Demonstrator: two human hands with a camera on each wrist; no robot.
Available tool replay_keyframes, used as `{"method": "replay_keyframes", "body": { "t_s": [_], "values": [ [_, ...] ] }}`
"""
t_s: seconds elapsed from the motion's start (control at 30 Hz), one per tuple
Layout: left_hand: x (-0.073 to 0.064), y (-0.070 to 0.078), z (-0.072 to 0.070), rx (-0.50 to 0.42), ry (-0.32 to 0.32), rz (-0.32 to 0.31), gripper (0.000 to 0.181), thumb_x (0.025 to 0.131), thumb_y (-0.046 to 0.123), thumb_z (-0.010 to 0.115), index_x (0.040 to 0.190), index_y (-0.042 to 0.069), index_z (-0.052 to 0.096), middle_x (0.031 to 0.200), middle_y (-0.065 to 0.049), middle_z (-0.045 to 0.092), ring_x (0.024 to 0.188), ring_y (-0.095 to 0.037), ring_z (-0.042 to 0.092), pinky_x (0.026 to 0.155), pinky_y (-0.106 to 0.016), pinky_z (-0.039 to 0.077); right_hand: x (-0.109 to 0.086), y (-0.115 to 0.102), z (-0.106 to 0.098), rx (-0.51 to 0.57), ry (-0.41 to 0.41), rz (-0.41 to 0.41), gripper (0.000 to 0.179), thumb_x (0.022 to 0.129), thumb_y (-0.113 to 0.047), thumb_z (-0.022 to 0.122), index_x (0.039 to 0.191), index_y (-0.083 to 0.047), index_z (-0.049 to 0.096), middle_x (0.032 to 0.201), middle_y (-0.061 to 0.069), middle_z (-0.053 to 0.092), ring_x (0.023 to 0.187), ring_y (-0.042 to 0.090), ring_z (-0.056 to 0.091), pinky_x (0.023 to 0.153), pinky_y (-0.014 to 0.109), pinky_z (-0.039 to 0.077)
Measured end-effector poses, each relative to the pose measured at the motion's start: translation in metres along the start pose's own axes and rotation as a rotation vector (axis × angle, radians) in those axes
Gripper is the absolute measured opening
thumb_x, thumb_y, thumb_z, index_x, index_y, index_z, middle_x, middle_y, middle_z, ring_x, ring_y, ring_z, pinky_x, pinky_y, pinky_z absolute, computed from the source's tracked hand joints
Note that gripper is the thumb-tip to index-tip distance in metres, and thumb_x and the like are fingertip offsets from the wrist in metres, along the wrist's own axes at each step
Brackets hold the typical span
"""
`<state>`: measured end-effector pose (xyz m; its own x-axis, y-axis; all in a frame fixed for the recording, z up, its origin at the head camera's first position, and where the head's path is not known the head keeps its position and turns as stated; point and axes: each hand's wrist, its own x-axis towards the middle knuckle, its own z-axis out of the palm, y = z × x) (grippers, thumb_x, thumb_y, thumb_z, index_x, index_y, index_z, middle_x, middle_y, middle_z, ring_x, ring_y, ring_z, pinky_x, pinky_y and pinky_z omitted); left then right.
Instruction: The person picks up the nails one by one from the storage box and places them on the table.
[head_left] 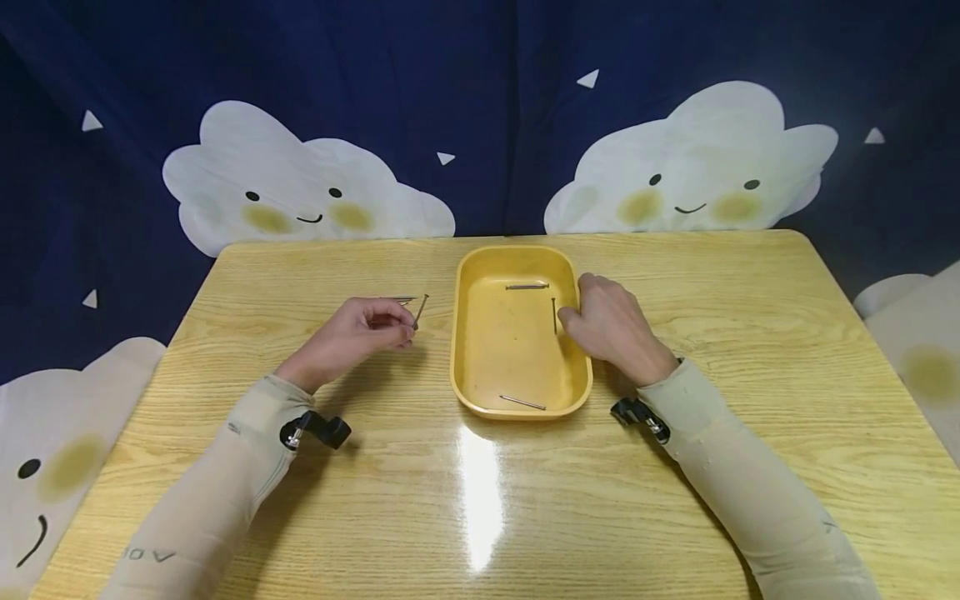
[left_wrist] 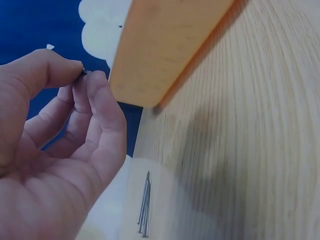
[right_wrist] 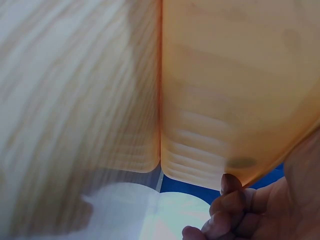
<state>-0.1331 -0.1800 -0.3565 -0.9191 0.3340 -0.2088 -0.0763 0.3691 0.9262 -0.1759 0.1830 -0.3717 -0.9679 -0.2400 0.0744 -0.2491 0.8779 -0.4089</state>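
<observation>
Between thumb and fingertips my left hand (head_left: 358, 333) pinches a nail (head_left: 422, 311), which tilts up just left of the yellow tray (head_left: 455, 367). In the left wrist view only a small dark bit of that nail shows at the fingertips. Several loose nails (left_wrist: 144, 205) lie bunched on the table beyond this hand, partly hidden by it in the head view. My right hand (head_left: 609, 323) grips the tray's right rim, the thumb over the inside and the fingers curled along the outer wall, as the right wrist view shows. Inside the tray, nails lie near the back (head_left: 527, 287), the right wall and the front.
The tray stands on a light wood-grain table (head_left: 390, 500), toward its back edge. Behind the table hangs a dark blue curtain (head_left: 495, 117) with white clouds. A black wrist mount (head_left: 315, 429) sticks out from the left sleeve, another (head_left: 641, 419) from the right.
</observation>
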Motion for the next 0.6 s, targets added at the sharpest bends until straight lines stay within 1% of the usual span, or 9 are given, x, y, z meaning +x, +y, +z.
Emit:
{"method": "replay_keyframes", "body": {
  "t_s": [0.13,0.23,0.37,0.6],
  "values": [
    [-0.001,-0.004,-0.005,0.018,0.012,-0.011,0.031,0.097,0.009,0.063,0.12,-0.011,0.064,0.113,-0.023,0.07,0.097,-0.018,0.071,0.091,-0.03,0.06,0.0,0.001,0.0,-0.001,-0.002,0.001,0.021,0.092,-0.023,0.053,0.087,-0.002,0.054,0.077,0.012,0.052,0.069,0.03,0.052,0.058,0.035,0.038],
    [-0.001,-0.008,-0.008,0.021,0.021,-0.026,0.031,0.098,0.008,0.062,0.121,-0.012,0.064,0.116,-0.026,0.068,0.098,-0.021,0.071,0.091,-0.03,0.061,0.0,0.001,0.0,-0.001,-0.002,0.0,0.021,0.092,-0.023,0.053,0.087,-0.003,0.054,0.077,0.012,0.051,0.069,0.03,0.051,0.058,0.035,0.038],
    [0.0,-0.013,-0.012,-0.01,0.025,-0.052,0.031,0.1,0.007,0.059,0.123,-0.014,0.061,0.121,-0.026,0.064,0.101,-0.023,0.071,0.091,-0.029,0.061,0.0,0.001,0.001,-0.003,0.0,-0.003,0.021,0.092,-0.023,0.053,0.087,-0.003,0.054,0.076,0.012,0.051,0.069,0.03,0.051,0.058,0.035,0.038],
    [0.002,-0.019,-0.016,-0.083,0.038,-0.11,0.036,0.101,0.009,0.058,0.127,-0.016,0.057,0.116,-0.013,0.065,0.102,-0.017,0.068,0.094,-0.026,0.059,0.0,0.001,0.0,-0.004,0.005,-0.006,0.021,0.092,-0.023,0.053,0.086,-0.003,0.054,0.077,0.012,0.052,0.07,0.03,0.051,0.059,0.035,0.039]
  ]
}}
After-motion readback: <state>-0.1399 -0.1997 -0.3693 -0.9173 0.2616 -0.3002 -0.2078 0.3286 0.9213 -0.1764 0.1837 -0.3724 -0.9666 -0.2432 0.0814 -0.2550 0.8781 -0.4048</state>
